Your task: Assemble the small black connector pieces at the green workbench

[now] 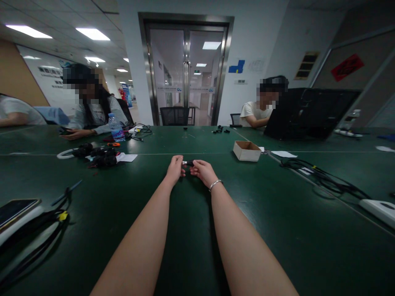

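Note:
Between my two hands is a small black piece with a white end [187, 163], held just above the dark green table [191, 213]. It looks like a cable connector, but it is too small to tell for certain. The fingers of my left hand [175, 169] are closed around its white end. At the black end, my right hand [202, 170] pinches it between thumb and fingers, with a metal bracelet [215, 185] on the wrist. My fingers hide part of the piece.
An open cardboard box [247, 153] stands to the right, beyond my hands. Black cables [330, 176] lie at the right; a phone [17, 211] and more cables are at the near left. A bottle [116, 129] and a monitor [308, 113] stand farther back, near seated people.

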### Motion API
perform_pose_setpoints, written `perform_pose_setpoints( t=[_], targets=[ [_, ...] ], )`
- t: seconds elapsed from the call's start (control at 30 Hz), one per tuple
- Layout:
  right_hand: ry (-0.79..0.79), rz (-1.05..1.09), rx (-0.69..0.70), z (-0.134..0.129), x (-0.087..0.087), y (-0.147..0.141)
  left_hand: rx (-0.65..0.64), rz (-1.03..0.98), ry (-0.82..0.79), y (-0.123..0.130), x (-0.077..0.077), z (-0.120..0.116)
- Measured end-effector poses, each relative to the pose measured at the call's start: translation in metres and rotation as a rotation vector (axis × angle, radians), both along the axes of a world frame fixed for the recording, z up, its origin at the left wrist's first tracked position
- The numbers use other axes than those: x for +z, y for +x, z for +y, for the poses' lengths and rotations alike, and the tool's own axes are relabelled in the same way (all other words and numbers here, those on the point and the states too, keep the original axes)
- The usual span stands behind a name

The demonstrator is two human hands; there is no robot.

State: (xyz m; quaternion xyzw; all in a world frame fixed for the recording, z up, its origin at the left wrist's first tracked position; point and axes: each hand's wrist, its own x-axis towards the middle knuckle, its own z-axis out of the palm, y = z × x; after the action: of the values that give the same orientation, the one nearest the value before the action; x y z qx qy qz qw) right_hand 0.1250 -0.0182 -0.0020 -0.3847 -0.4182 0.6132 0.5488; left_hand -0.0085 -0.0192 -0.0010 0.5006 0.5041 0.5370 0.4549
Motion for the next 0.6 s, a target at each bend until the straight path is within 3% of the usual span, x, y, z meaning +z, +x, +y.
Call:
perform_pose_setpoints(
  t=[0.6],
  targets=[
    [-0.023,0.017,0.011,-0.0052,0.0062,-0.0008,-0.081,0.027,0.053,-0.0012,-0.0009,-0.0007]
  ],
)
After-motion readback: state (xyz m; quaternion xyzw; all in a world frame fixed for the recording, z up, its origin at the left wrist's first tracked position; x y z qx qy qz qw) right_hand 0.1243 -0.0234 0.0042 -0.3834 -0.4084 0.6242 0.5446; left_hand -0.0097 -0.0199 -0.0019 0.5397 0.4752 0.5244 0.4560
